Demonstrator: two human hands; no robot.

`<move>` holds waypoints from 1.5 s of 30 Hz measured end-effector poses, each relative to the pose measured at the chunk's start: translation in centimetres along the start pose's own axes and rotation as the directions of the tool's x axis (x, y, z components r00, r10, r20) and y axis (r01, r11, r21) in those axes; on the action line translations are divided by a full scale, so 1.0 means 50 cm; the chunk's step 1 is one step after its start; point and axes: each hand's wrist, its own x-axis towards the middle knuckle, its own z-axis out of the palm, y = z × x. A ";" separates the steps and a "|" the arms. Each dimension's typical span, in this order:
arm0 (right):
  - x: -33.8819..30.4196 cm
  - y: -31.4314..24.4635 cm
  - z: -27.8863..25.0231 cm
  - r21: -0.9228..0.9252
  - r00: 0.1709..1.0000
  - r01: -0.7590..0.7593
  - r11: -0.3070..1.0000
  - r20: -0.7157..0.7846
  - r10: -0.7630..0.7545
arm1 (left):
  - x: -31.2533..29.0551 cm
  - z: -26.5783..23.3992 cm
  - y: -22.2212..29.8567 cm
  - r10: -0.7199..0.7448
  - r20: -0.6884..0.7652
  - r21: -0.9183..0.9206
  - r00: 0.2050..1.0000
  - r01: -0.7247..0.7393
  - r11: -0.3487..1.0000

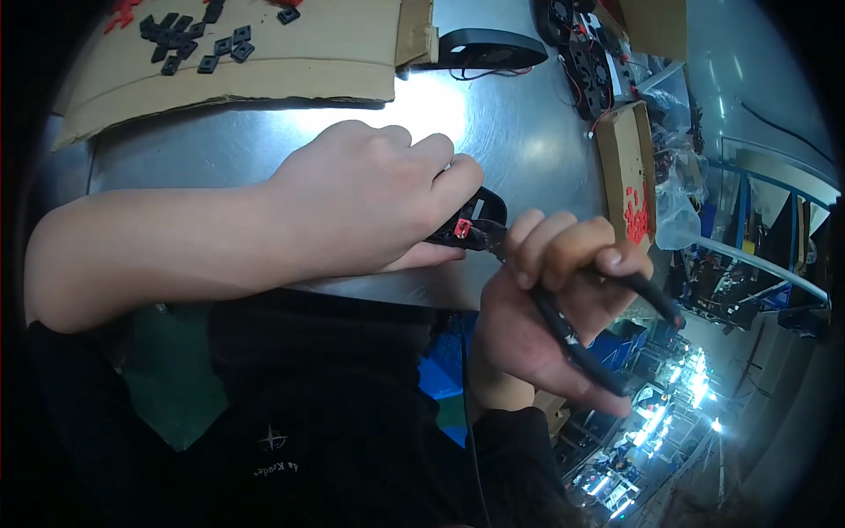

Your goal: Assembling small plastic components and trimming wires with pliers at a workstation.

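Note:
My left hand (378,185) is wrapped round a black plastic housing (495,204), and most of the housing is hidden under my fingers. A small red part (462,228) sits in it near my fingertips. In my right hand (563,290) is a pair of pliers (553,321) with dark handles, gripped by my curled fingers. The jaws of the pliers reach to the red part and seem to touch it; whether they clamp it I cannot tell.
Beyond my left arm lies a cardboard tray (299,79) with several small black pieces (242,35). A black curved housing (488,48) with wires stands at the back. To the right are black fans (585,70) and a cardboard box (612,163) with red pieces (635,216).

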 end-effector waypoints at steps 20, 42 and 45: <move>-0.015 0.018 0.035 -0.053 0.998 0.050 0.997 0.034 -0.048 | -0.003 -0.001 0.008 0.020 0.024 0.038 1.000 -0.020 0.999; -0.001 -0.018 0.025 0.020 0.999 -0.012 1.000 0.046 0.011 | -0.010 0.002 0.012 -0.018 0.008 -0.001 1.000 0.018 1.000; -0.001 -0.016 0.030 0.050 0.999 -0.019 0.999 0.036 0.017 | -0.010 0.001 0.012 -0.016 0.027 -0.008 1.000 0.016 1.000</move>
